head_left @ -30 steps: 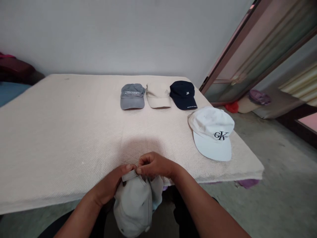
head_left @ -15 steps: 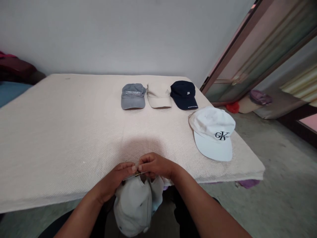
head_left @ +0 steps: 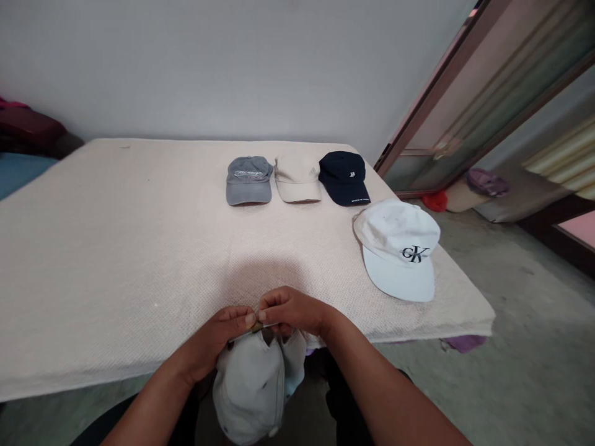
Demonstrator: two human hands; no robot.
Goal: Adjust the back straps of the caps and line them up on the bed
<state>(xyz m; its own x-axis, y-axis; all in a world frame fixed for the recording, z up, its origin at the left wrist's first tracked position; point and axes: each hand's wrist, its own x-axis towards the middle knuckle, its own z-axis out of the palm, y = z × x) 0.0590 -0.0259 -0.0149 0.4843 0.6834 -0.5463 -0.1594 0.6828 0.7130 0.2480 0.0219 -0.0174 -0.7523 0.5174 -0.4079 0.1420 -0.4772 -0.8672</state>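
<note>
A pale grey baseball cap (head_left: 248, 390) hangs below my two hands at the front edge of the table, its crown toward me. My left hand (head_left: 227, 329) pinches the cap's rear strap from the left, thumb on top. From the right, my right hand (head_left: 292, 311) grips the same strap, fingers curled and the tips almost meeting the left thumb. Between them shows a small brass-coloured buckle (head_left: 256, 326). How the strap runs through it is hidden by my fingers.
On the cream-covered table (head_left: 116, 248), a grey cap (head_left: 249, 181), a beige cap (head_left: 298, 178) and a navy cap (head_left: 344, 178) sit in a row. A larger white cap (head_left: 400, 248) with black letters lies nearer, at the right edge. Behind is a wall (head_left: 223, 68).
The view has shifted very slightly. Both hands keep their pinch on the strap, and a little more of the buckle shows; the caps on the table have not moved.
</note>
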